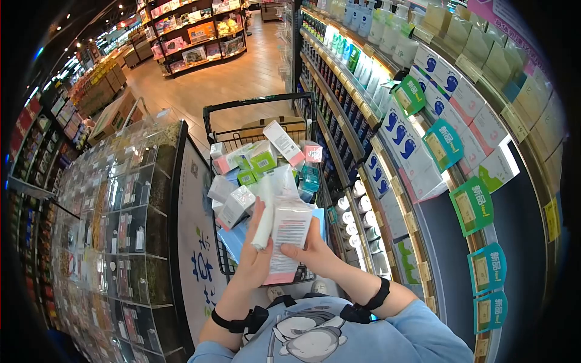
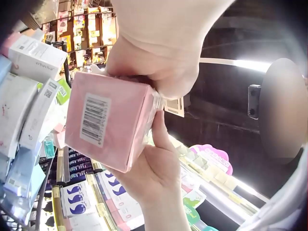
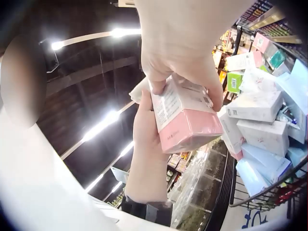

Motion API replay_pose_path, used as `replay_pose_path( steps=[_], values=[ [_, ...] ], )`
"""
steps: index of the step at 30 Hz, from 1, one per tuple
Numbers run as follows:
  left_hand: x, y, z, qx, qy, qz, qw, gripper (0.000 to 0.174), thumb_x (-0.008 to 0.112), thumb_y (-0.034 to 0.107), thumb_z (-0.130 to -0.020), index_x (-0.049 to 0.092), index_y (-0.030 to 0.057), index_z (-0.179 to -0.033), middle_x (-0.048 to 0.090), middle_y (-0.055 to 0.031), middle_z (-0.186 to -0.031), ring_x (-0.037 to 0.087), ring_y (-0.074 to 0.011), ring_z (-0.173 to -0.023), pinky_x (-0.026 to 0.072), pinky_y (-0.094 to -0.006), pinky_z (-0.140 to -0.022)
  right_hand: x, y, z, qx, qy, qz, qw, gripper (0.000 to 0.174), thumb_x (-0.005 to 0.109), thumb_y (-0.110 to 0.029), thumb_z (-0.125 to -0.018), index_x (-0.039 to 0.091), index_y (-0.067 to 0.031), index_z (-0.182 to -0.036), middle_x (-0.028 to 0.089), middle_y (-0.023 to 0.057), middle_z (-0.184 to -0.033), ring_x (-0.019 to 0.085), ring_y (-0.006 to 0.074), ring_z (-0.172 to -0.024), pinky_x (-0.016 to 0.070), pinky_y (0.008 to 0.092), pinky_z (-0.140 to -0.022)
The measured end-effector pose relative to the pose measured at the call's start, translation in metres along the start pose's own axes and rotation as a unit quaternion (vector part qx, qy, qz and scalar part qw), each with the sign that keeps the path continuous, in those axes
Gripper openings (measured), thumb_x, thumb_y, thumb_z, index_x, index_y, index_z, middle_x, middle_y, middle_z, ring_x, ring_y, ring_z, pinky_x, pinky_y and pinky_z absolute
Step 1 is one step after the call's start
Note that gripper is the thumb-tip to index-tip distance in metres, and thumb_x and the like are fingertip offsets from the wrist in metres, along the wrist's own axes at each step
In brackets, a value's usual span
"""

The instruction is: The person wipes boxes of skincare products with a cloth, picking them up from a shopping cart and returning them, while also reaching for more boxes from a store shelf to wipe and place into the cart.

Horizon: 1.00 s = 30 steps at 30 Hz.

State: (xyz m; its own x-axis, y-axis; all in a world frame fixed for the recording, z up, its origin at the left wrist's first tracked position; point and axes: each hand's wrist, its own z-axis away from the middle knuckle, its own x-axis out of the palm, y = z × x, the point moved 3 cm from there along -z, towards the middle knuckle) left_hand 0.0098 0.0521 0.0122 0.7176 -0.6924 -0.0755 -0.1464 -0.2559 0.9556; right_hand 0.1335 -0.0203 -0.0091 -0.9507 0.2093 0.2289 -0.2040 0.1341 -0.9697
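Both hands hold a pink and white box (image 1: 290, 236) over the shopping cart, its printed side facing up toward me. My right hand (image 1: 311, 251) grips the box from the right, thumb across the print. On the other side my left hand (image 1: 253, 260) holds it, with a slim white item (image 1: 264, 221) between that palm and the box; its kind does not show. In the left wrist view the pink end (image 2: 108, 120) carries a barcode label. Shiny clear film shows around the box in the right wrist view.
The cart (image 1: 260, 97) is heaped with white, green, teal and blue boxes (image 1: 263, 160). Close on the right runs a stocked shelf (image 1: 393, 187) with jutting green price tags (image 1: 472, 206). A clear-fronted bin display (image 1: 121, 242) stands on the left. Wooden floor (image 1: 260, 60) stretches ahead.
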Motion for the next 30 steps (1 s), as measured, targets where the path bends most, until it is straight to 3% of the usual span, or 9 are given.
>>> replay_pose_path(
  steps=[4,8,10,11,12,16,22,25,30],
  values=[
    [0.006,0.014,0.007,0.085,-0.100,-0.234,0.963,0.056,0.041,0.007,-0.090,0.023,-0.0025,-0.142,0.019,-0.0193,-0.149,0.013,-0.0360,-0.139,0.0098,-0.0430,-0.112,-0.020,0.007,-0.008,0.068,0.091,-0.134,0.984,0.067,0.065,-0.017,-0.085,0.019,-0.0066,-0.132,0.043,0.0130,-0.126,0.044,0.0224,-0.118,0.0441,0.0375,-0.093],
    [0.017,0.007,0.028,0.051,-0.160,-0.231,0.958,0.054,0.042,0.014,-0.090,0.028,0.0012,-0.141,0.017,-0.0220,-0.149,0.009,-0.0431,-0.138,0.0122,-0.0460,-0.111,-0.061,0.002,-0.016,0.056,0.153,-0.209,0.964,0.055,0.056,-0.017,-0.091,0.027,-0.0160,-0.137,0.045,0.0058,-0.130,0.047,0.0225,-0.119,0.0419,0.0420,-0.097],
    [0.017,0.002,0.035,0.021,-0.108,-0.210,0.971,0.049,0.044,0.020,-0.092,0.036,0.0015,-0.137,0.031,-0.0191,-0.144,0.024,-0.0375,-0.135,0.0234,-0.0446,-0.108,-0.074,0.002,-0.013,0.052,0.181,-0.207,0.960,0.052,0.057,-0.019,-0.091,0.031,-0.0113,-0.135,0.048,0.0072,-0.127,0.049,0.0229,-0.116,0.0446,0.0417,-0.095],
    [0.013,-0.023,0.041,-0.192,-0.082,-0.016,0.978,0.048,0.041,0.026,-0.095,0.036,0.0029,-0.137,0.034,-0.0160,-0.143,0.030,-0.0340,-0.133,0.0266,-0.0432,-0.107,-0.077,-0.001,-0.008,0.048,0.150,-0.187,0.970,0.052,0.059,-0.021,-0.090,0.033,-0.0083,-0.133,0.050,0.0082,-0.124,0.050,0.0234,-0.115,0.0447,0.0422,-0.095],
    [0.012,-0.041,0.049,-0.384,-0.046,0.181,0.904,0.048,0.039,0.032,-0.098,0.036,0.0043,-0.136,0.037,-0.0130,-0.141,0.036,-0.0304,-0.130,0.0298,-0.0417,-0.105,-0.076,-0.004,-0.007,0.042,0.116,-0.168,0.978,0.053,0.061,-0.023,-0.088,0.035,-0.0054,-0.131,0.052,0.0093,-0.122,0.051,0.0239,-0.114,0.0449,0.0428,-0.095],
    [0.012,-0.048,0.043,-0.381,0.039,0.532,0.755,0.057,0.027,0.047,-0.098,0.028,0.0078,-0.140,0.040,-0.0104,-0.139,0.042,-0.0259,-0.126,0.0356,-0.0410,-0.103,-0.050,0.003,0.004,-0.012,0.067,0.001,0.998,0.059,0.069,-0.024,-0.082,0.039,-0.0021,-0.128,0.055,0.0091,-0.118,0.055,0.0201,-0.107,0.0446,0.0358,-0.091],
    [0.004,-0.065,0.062,-0.389,0.061,0.566,0.725,0.058,0.030,0.045,-0.097,0.029,0.0055,-0.139,0.039,-0.0129,-0.139,0.041,-0.0279,-0.126,0.0347,-0.0430,-0.105,-0.040,0.008,0.013,-0.024,-0.044,0.184,0.982,0.042,0.079,-0.012,-0.071,0.060,0.0004,-0.106,0.064,0.0083,-0.099,0.061,0.0172,-0.093,0.0478,0.0324,-0.082],
    [-0.001,-0.075,0.077,-0.411,0.086,0.518,0.745,0.057,0.031,0.044,-0.098,0.030,0.0031,-0.138,0.041,-0.0141,-0.137,0.044,-0.0280,-0.125,0.0366,-0.0424,-0.104,-0.063,0.019,0.010,0.010,-0.027,0.197,0.980,0.054,0.078,-0.011,-0.070,0.053,-0.0005,-0.117,0.060,0.0100,-0.109,0.058,0.0184,-0.101,0.0459,0.0325,-0.086],
    [-0.023,-0.077,0.092,-0.371,0.137,0.486,0.779,0.055,0.036,0.038,-0.098,0.031,0.0000,-0.137,0.043,-0.0155,-0.136,0.045,-0.0294,-0.124,0.0369,-0.0425,-0.103,-0.112,0.011,-0.021,-0.048,0.164,0.192,0.967,0.087,0.076,-0.006,-0.070,0.019,-0.0016,-0.135,0.046,0.0137,-0.121,0.051,0.0228,-0.110,0.0451,0.0357,-0.090]
  ],
)
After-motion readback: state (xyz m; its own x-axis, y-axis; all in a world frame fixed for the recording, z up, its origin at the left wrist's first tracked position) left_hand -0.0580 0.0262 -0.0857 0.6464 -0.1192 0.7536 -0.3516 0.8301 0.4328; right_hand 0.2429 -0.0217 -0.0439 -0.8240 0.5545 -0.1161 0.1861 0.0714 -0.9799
